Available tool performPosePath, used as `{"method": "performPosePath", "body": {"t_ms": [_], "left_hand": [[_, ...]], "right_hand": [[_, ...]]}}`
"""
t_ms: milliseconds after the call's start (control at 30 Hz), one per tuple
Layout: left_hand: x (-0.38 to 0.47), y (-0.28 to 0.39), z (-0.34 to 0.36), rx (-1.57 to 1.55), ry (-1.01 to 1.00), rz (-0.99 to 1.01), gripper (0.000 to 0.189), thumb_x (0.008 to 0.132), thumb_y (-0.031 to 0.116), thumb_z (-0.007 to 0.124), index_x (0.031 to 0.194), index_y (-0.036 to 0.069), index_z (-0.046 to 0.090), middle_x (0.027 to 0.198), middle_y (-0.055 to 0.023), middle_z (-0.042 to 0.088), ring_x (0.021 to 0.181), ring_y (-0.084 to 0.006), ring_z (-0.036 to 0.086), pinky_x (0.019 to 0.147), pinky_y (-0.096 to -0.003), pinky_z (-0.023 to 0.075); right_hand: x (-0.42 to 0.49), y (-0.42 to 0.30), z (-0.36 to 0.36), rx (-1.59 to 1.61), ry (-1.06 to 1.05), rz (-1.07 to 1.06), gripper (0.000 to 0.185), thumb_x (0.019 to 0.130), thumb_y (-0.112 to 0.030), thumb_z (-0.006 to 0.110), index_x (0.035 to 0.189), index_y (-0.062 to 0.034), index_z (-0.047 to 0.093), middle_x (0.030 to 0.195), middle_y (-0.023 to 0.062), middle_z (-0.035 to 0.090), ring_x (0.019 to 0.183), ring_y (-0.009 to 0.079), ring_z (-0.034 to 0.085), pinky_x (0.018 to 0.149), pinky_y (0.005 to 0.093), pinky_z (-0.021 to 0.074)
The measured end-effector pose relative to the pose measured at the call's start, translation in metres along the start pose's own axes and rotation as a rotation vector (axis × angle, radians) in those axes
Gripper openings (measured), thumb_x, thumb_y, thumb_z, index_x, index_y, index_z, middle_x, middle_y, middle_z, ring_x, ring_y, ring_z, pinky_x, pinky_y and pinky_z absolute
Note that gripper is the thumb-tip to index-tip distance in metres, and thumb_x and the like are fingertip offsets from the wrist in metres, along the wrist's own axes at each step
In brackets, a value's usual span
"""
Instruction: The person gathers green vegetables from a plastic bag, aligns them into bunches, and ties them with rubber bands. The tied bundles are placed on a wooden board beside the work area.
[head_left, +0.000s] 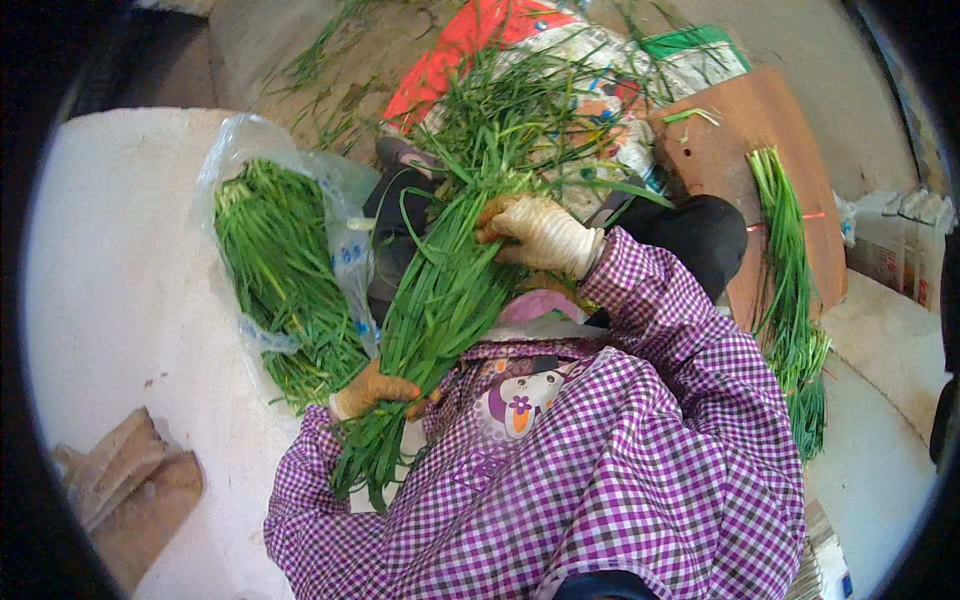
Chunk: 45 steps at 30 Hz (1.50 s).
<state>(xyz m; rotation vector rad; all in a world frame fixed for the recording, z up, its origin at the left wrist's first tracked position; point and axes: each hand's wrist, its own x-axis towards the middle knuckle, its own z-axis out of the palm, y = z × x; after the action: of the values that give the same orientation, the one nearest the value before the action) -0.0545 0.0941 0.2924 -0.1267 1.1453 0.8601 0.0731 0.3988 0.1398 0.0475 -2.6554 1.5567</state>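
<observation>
A long bunch of garlic chives (450, 300) lies slantwise across my lap, its pale ends away from me. My left hand (379, 391), in a stained work glove, is wrapped around the leafy lower part, and the tips hang below it. Near the pale ends, my right hand (544, 234) has its gloved fingers curled on the bunch's side; some fingertips are hidden among leaves. Beyond the hands is a loose heap of chives and trimmings (495, 112). To the left, more chives (285, 262) rest on an open clear plastic bag (240, 142).
A printed woven sack (442, 64) lies under the heap. On the right, a brown board (720, 172) carries a tied chive bundle (784, 232), with another bundle (806, 390) nearer me. A pale surface (127, 262) at left holds folded brown material (139, 487).
</observation>
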Motion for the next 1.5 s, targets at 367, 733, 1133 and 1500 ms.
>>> {"method": "performPosePath", "body": {"t_ms": [367, 733, 1133, 1500], "left_hand": [[-0.033, -0.116, 0.0, 0.075, 0.186, -0.095, 0.065, 0.071, 0.007, 0.077, 0.132, 0.003, 0.056, 0.126, -0.0076, 0.063, 0.112, -0.0192, 0.057, 0.1, -0.037, 0.0437], [-0.025, -0.115, 0.021, 0.357, 0.188, 0.124, 0.074, 0.073, 0.021, 0.083, 0.137, 0.005, 0.05, 0.13, -0.012, 0.061, 0.116, -0.0238, 0.058, 0.1, -0.0359, 0.0452], [-0.034, -0.087, 0.024, 1.004, 0.343, -0.094, 0.062, 0.079, 0.024, 0.068, 0.134, 0.007, 0.047, 0.104, -0.0235, 0.067, 0.093, -0.0418, 0.065, 0.082, -0.0448, 0.053], [-0.04, -0.057, 0.031, 1.294, 0.268, -0.024, 0.076, 0.075, 0.025, 0.071, 0.145, 0.015, 0.041, 0.105, -0.0206, 0.067, 0.091, -0.0414, 0.065, 0.079, -0.0481, 0.0524]], "right_hand": [[-0.031, 0.108, -0.016, 1.148, 0.978, 0.84, 0.015, 0.091, -0.007, 0.065, 0.102, 0.0017, 0.061, 0.079, 0.0102, 0.066, 0.057, 0.0135, 0.057, 0.052, 0.0249, 0.0446], [-0.001, -0.003, 0.084, -0.266, -0.005, 0.449, 0.045, 0.08, -0.028, 0.071, 0.116, -0.0038, 0.06, 0.102, 0.0186, 0.067, 0.096, 0.0364, 0.067, 0.084, 0.0459, 0.0531], [0.034, 0.052, -0.039, -0.746, -0.037, 0.615, 0.04, 0.079, -0.021, 0.072, 0.116, -0.0089, 0.063, 0.125, 0.0221, 0.057, 0.106, 0.0356, 0.064, 0.082, 0.0484, 0.0544], [0.037, -0.015, 0.083, 0.372, -1.081, 0.326, 0.068, 0.093, -0.061, 0.051, 0.114, 0.0009, 0.068, 0.11, 0.013, 0.07, 0.1, 0.0229, 0.063, 0.091, 0.0385, 0.0465]]}}
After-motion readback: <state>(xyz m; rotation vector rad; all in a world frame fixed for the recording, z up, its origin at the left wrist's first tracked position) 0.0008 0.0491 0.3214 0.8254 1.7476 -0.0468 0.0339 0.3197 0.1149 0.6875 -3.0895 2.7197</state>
